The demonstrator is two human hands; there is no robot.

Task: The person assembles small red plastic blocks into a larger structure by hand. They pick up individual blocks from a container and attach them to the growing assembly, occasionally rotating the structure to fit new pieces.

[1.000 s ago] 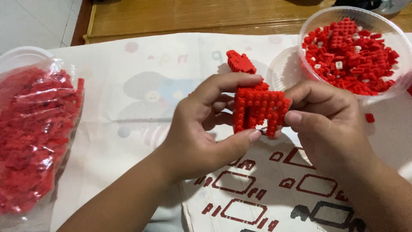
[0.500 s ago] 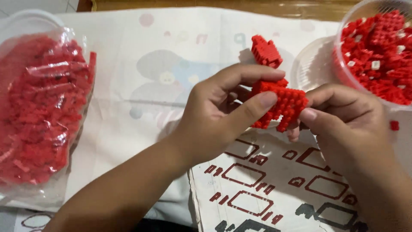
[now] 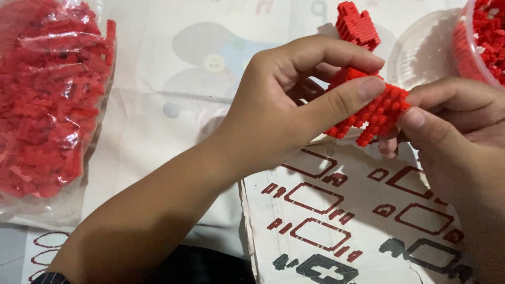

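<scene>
Closest to the camera, a printed sheet (image 3: 357,221) with dark red and black block outlines is spread out flat, and a second bit of paper with red outlines can be seen at the bottom left corner. Just above that sheet, a small red brick model (image 3: 376,108) is held up in the air between both hands, clear of the paper. The left hand (image 3: 284,113) is clamped on it, with the thumb pressed across the studded front and the index finger curled over the top. The right hand (image 3: 452,131) is pinched onto the model's right edge, thumb on the front and the other fingers tucked behind, so how much is gripped back there can't really be made out.

Off to the left, a clear plastic bag (image 3: 47,100) stuffed with loose red bricks is laid on a pale cloth (image 3: 173,131) with faded cartoon prints, which covers the surface under everything. Further back, a smaller red brick assembly (image 3: 357,23) is seen just behind the left index finger; whether it's joined to the held model can't be told. At the far right, a clear plastic tub (image 3: 486,37) of red bricks is parked, with an empty-looking clear lid (image 3: 426,50) right beside it.
</scene>
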